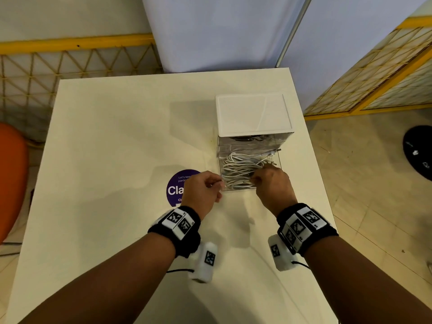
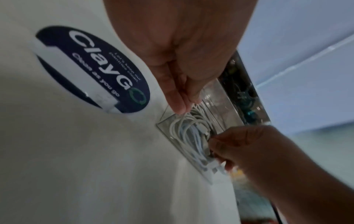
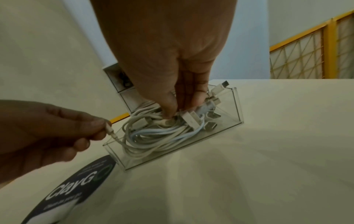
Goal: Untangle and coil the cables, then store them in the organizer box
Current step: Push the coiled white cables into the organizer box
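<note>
The organizer box [image 1: 253, 113] has a white top and clear drawers and stands on the table's right half. Its lower clear drawer [image 3: 238, 104] is pulled out toward me and holds a bundle of white cables [image 1: 238, 170] with several plugs. My right hand [image 1: 256, 178] reaches into the drawer from above, and its fingertips [image 3: 170, 111] pinch the bundle near the plugs. My left hand [image 1: 219, 184] is at the drawer's left front corner and pinches a thin white cable end [image 3: 110, 131] that leads into the bundle. The upper drawer [image 1: 247, 137] shows dark cables inside.
A round purple sticker [image 1: 176, 189] lies flat on the white table [image 1: 117, 136], partly under my left hand. An orange chair [image 1: 11, 174] stands off the left edge. A yellow lattice fence [image 1: 70, 66] runs behind, and a black round object [image 1: 418, 150] lies on the floor at right.
</note>
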Action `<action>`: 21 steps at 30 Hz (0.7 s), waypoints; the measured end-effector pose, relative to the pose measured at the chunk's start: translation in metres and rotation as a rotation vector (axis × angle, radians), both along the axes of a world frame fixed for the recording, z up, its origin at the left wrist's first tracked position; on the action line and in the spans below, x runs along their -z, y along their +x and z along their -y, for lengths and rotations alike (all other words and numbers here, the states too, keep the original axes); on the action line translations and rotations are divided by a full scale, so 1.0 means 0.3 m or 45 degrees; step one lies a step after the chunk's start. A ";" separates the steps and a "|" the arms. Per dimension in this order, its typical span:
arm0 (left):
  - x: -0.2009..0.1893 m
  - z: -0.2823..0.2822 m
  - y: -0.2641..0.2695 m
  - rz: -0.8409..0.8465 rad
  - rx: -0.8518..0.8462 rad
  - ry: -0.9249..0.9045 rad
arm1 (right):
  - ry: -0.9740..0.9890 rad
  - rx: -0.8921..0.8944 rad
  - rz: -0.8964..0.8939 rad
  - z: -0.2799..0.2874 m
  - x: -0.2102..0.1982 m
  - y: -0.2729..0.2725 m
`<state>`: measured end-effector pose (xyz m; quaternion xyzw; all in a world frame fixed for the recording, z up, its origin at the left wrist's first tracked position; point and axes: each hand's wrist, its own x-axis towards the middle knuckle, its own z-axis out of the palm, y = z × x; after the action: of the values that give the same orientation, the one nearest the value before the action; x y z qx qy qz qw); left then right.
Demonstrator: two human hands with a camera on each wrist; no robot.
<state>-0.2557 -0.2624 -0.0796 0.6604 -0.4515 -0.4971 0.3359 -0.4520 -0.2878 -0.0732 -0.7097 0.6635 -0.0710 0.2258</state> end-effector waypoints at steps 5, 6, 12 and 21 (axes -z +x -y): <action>0.002 0.062 -0.035 -0.030 -0.127 0.066 | -0.098 -0.058 0.016 -0.030 0.016 -0.014; 0.006 0.073 -0.038 0.025 -0.108 0.045 | -0.114 -0.066 0.015 -0.033 0.019 -0.015; 0.019 0.101 -0.046 0.614 0.149 -0.132 | -0.192 -0.167 -0.065 -0.060 0.030 -0.021; -0.007 0.104 -0.069 0.843 0.355 -0.344 | -0.338 -0.119 -0.390 -0.100 0.036 0.013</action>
<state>-0.2764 -0.2936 -0.0775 0.6673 -0.6824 -0.2340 0.1851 -0.4480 -0.2577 -0.0839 -0.7658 0.6412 -0.0385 0.0297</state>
